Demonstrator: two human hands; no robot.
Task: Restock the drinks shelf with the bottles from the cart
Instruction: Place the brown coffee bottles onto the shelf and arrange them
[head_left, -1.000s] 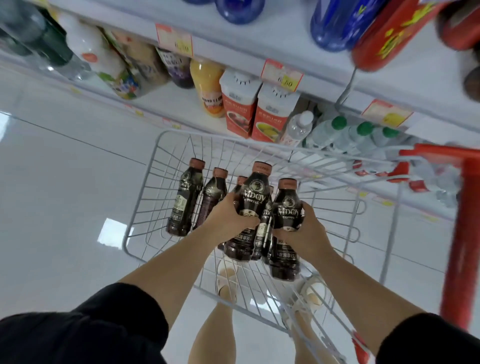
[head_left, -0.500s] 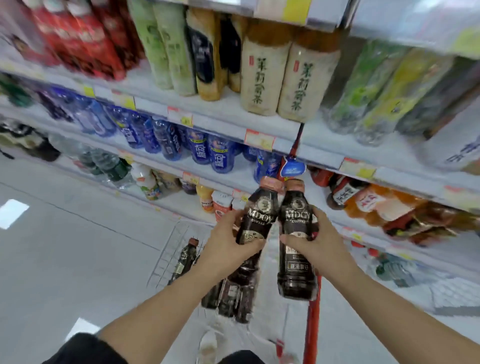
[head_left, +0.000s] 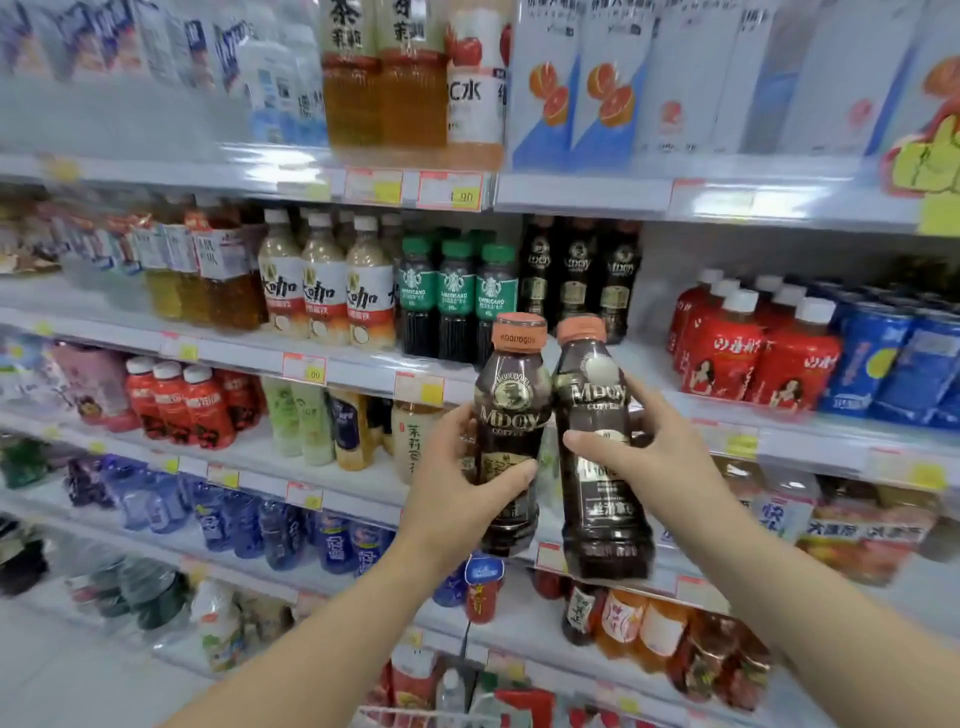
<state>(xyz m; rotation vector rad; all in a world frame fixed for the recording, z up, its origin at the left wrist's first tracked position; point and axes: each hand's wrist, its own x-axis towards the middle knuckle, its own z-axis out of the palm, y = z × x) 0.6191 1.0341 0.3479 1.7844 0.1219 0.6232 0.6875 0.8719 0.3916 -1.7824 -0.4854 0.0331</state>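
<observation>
**Two coffees up at the shelf, slot in sight**

Starting at the left of the frame: milky-white bottles (head_left: 324, 291) stand on the second shelf (head_left: 234, 343), then a tidy block of green-capped bottles (head_left: 453, 296). No business there.

Now the centre. The left hand (head_left: 457, 488) is wrapped round the lower half of the left coffee bottle (head_left: 511, 415), thumb laid across the front label and fingers curled out of sight behind it. That is a full grip, bottle upright with its orange cap on top. It sits low on the body, which I reckon leaves the top free to slide in under the shelf above.

Right beside it is the right coffee bottle (head_left: 597, 410), leaning slightly. The shoulders are so close I cannot tell if they touch. The right hand (head_left: 654, 462) clasps it at mid-label, thumb across the front and fingers round the far side, closed firmly on it.

Both labels face outward, the way the stock faces. Just above and behind them stands the matching row of dark coffee bottles (head_left: 576, 275), surely the target. To its right is a bare patch of shelf, then the red bottles (head_left: 753, 353).

Neither bottle is on the shelf yet. At the bottom centre a wire edge (head_left: 431, 713) peeks in, probably the cart.
</observation>
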